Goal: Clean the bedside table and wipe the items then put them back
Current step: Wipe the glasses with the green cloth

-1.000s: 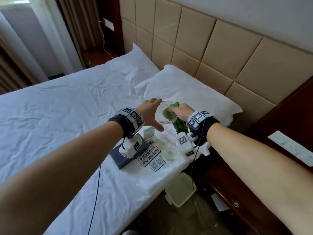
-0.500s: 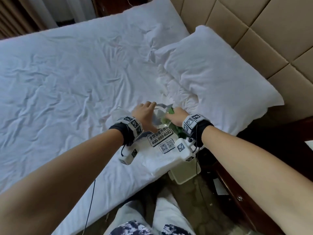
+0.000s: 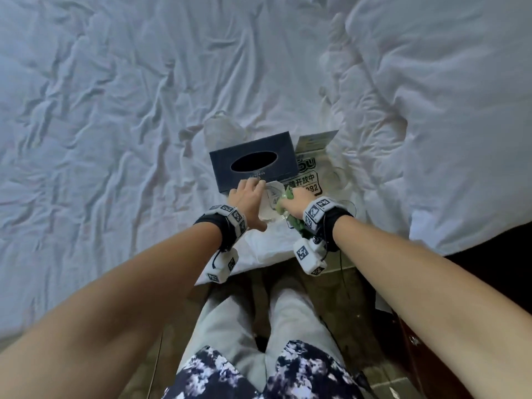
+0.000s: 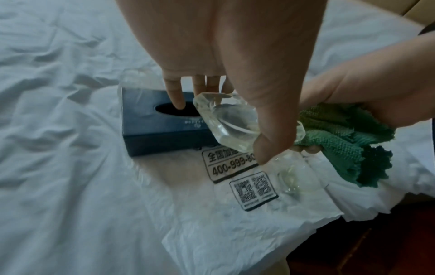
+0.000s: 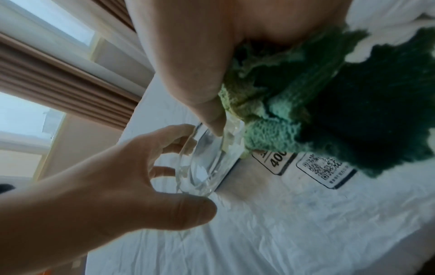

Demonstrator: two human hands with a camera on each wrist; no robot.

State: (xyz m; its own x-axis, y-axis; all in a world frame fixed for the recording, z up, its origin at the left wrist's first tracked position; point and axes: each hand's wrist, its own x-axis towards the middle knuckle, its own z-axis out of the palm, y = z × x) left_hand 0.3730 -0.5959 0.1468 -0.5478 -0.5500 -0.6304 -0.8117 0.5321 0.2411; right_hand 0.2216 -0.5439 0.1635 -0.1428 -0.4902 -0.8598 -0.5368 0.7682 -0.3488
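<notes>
Left hand (image 3: 250,203) grips clear glass dish (image 4: 237,119) by its rim, thumb on near edge, fingers on far edge, dish tilted and held above the bed (image 3: 115,139). Right hand (image 3: 295,204) clutches green cloth (image 4: 341,137) bunched against the dish. Below: dark tissue box (image 3: 253,162) and white printed bag (image 4: 235,195) lying on the sheet; second clear glass piece (image 4: 290,178) rests on the bag.

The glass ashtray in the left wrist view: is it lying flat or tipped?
Tipped. The glass ashtray stands on edge, steeply slanted above the bed, gripped by the left hand while the right hand presses the green cloth against it.
</notes>
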